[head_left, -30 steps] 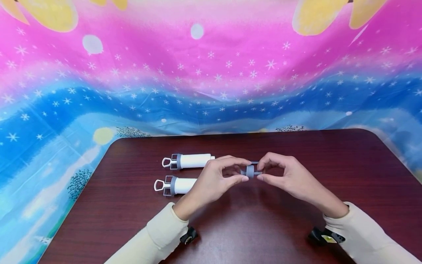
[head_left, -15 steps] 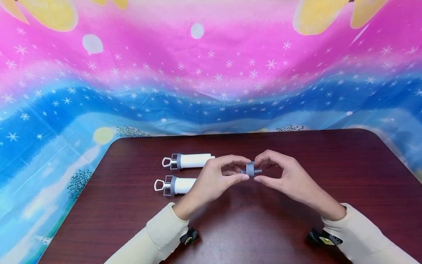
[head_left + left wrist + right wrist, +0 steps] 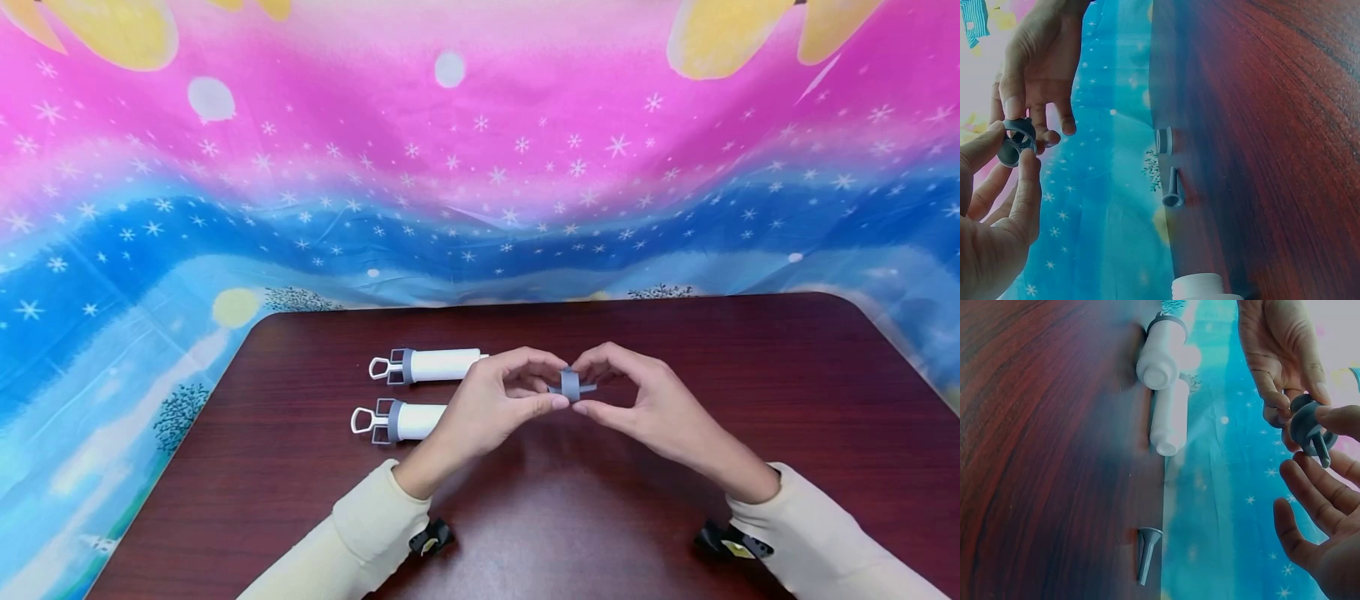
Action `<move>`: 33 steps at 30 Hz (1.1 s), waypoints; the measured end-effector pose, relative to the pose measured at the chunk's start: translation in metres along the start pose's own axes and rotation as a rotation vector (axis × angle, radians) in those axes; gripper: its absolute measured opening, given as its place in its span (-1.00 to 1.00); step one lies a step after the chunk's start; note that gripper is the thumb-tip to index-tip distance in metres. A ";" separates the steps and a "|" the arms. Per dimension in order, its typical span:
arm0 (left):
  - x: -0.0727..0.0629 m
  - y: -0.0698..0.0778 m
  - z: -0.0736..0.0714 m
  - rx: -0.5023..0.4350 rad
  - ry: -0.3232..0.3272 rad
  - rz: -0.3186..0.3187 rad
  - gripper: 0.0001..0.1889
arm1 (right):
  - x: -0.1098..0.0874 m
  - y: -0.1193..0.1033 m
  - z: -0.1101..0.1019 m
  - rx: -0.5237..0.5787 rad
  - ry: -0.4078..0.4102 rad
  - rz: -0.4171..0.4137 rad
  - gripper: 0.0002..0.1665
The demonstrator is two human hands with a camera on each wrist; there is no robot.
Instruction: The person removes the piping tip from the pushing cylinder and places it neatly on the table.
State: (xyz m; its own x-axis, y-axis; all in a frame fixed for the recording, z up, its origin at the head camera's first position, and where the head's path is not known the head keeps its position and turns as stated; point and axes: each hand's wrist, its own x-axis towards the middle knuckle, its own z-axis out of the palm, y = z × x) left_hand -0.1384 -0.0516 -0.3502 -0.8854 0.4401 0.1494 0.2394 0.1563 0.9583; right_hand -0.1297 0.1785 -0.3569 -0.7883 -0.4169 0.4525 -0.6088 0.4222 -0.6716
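A small grey ring-shaped cap (image 3: 570,385) with a thin nozzle (image 3: 1320,450) sticking out of it is held up above the table between both hands. My left hand (image 3: 487,404) pinches the cap from the left with thumb and fingers. From the other side, my right hand (image 3: 652,408) pinches it by thumb and fingertips at its edge. Left of the hands lie two white syringe-like tubes, a far one (image 3: 445,365) and a near one (image 3: 422,422), with grey collars and looped plunger handles. The left hand hides the near tube's tip.
A second grey cap (image 3: 1165,141) and a loose grey funnel-shaped nozzle (image 3: 1174,192) rest on the dark red-brown wooden table (image 3: 787,375); the hands block them in the head view. A patterned cloth (image 3: 480,167) hangs behind the table's back edge.
My right hand has moved left, off the nozzle's end and onto the cap, so its fingertips now nearly meet the left hand's. The left hand has hardly moved; the tubes lie still.
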 end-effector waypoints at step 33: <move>-0.003 -0.004 -0.007 0.154 0.016 0.029 -0.77 | -0.015 0.012 -0.022 -0.075 0.000 0.076 -0.58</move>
State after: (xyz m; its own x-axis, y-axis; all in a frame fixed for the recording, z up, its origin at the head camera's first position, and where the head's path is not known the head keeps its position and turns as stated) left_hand -0.1395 -0.0599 -0.3522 -0.8832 0.4324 0.1817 0.3223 0.2781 0.9049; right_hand -0.1271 0.2074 -0.3594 -0.8323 -0.3816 0.4021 -0.5525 0.5117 -0.6579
